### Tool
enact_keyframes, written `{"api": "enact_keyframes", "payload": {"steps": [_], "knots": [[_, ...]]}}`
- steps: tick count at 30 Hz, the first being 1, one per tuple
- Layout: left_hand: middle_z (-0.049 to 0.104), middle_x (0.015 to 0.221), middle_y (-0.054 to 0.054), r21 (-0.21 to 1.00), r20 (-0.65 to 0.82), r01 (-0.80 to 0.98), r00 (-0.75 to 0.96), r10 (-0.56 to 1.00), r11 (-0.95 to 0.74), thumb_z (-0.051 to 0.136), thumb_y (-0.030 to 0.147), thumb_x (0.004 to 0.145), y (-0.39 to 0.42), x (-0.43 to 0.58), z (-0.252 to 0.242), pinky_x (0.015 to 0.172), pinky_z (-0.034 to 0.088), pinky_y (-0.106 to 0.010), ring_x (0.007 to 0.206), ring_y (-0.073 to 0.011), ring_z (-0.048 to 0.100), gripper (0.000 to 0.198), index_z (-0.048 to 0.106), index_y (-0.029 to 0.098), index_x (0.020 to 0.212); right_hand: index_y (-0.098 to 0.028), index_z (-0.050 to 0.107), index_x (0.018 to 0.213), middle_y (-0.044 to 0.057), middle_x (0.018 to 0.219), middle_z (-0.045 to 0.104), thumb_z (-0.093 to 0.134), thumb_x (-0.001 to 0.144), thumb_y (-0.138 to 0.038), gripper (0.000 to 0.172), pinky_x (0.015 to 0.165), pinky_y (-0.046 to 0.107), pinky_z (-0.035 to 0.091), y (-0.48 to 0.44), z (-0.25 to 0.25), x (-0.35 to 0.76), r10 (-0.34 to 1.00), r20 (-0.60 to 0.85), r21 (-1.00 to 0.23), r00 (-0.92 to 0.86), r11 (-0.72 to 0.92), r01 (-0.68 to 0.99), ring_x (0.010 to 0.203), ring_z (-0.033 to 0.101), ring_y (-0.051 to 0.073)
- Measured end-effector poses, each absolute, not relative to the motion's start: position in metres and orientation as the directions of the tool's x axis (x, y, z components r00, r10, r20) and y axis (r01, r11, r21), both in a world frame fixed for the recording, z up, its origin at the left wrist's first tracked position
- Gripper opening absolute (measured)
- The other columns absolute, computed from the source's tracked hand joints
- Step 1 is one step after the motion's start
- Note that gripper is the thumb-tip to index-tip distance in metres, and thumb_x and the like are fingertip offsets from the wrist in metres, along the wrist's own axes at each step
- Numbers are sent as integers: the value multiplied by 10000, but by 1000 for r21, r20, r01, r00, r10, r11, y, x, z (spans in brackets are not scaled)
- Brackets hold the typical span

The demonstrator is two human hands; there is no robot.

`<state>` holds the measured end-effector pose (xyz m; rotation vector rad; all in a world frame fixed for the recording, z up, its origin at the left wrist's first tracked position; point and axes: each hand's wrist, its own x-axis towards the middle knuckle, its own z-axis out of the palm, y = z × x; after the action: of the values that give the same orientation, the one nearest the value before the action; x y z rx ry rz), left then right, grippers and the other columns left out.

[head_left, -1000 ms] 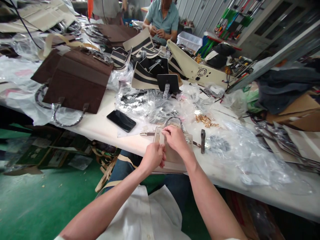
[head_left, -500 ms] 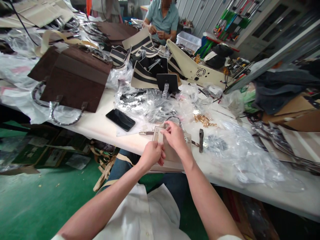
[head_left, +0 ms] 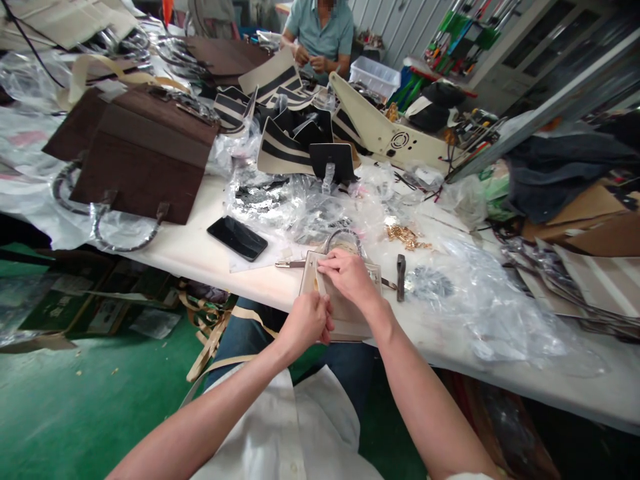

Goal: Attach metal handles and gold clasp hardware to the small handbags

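Note:
A beige bag panel (head_left: 345, 308) with a dark edge and a handle lies at the table's front edge, over my lap. My left hand (head_left: 306, 321) is closed at its left side, and a thin yellowish piece (head_left: 316, 285) shows just above the fingers; its kind is unclear. Farther up the panel, my right hand (head_left: 347, 277) has its fingertips pinched together at a pale strip, and what lies between them is hidden. A slim metal-ended tool (head_left: 290, 264) sits left of the panel, and a dark tool head (head_left: 401, 277) to its right.
A black phone (head_left: 237, 238) lies to the left, near a brown bag (head_left: 143, 157) with wrapped handles. Clear plastic (head_left: 480, 307) covers the right side, below gold-coloured hardware (head_left: 407, 236). Striped bag pieces (head_left: 283, 148) are piled behind. A co-worker (head_left: 320, 37) sits across.
My left hand has moved down, away from my right hand, and the yellowish piece now shows above it. My right hand has shifted slightly down the panel.

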<state>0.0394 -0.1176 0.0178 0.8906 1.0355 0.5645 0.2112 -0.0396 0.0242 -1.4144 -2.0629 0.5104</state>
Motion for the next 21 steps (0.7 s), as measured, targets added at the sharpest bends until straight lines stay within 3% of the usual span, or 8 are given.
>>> {"api": "enact_keyframes", "payload": {"steps": [5, 8, 12, 17, 21], "knots": [[696, 614, -40, 842, -504, 44, 418, 756, 537, 471, 408, 1115, -113, 29, 23, 408, 510, -261, 419, -203, 657, 307, 580, 195, 922, -251, 913, 989, 32, 978, 774, 812, 989, -90, 190, 823, 338, 533, -39, 32, 208, 928, 229, -582, -294, 373, 723, 859, 704, 193], [660, 587, -16, 849, -506, 72, 398, 765, 524, 448, 421, 1114, -109, 22, 29, 389, 444, -247, 386, -181, 601, 329, 584, 202, 910, -217, 896, 937, 33, 965, 760, 784, 998, -64, 199, 816, 328, 516, -40, 36, 204, 922, 202, -562, -330, 385, 732, 833, 688, 182], [546, 513, 27, 921, -388, 112, 369, 845, 373, 435, 430, 1106, -107, 21, 34, 426, 338, -247, 371, -138, 461, 397, 607, 213, 822, -175, 845, 829, 42, 929, 725, 713, 1023, -36, 273, 760, 321, 482, -39, 39, 198, 926, 161, -510, -342, 375, 774, 787, 657, 172], [560, 576, -6, 972, -176, 211, 342, 923, 107, 471, 382, 1093, -102, 23, 31, 562, 304, -312, 531, -157, 484, 429, 600, 213, 720, -176, 793, 763, 48, 956, 726, 688, 1027, -43, 314, 766, 311, 481, -37, 37, 192, 939, 95, -470, -329, 334, 817, 785, 647, 170], [564, 599, -17, 965, -151, 253, 345, 926, 63, 441, 340, 1098, -105, 21, 37, 600, 287, -343, 563, -169, 473, 431, 559, 224, 699, -175, 754, 730, 48, 917, 695, 654, 1044, -55, 351, 704, 312, 434, -37, 40, 186, 951, 43, -410, -306, 296, 863, 728, 596, 160]]}}
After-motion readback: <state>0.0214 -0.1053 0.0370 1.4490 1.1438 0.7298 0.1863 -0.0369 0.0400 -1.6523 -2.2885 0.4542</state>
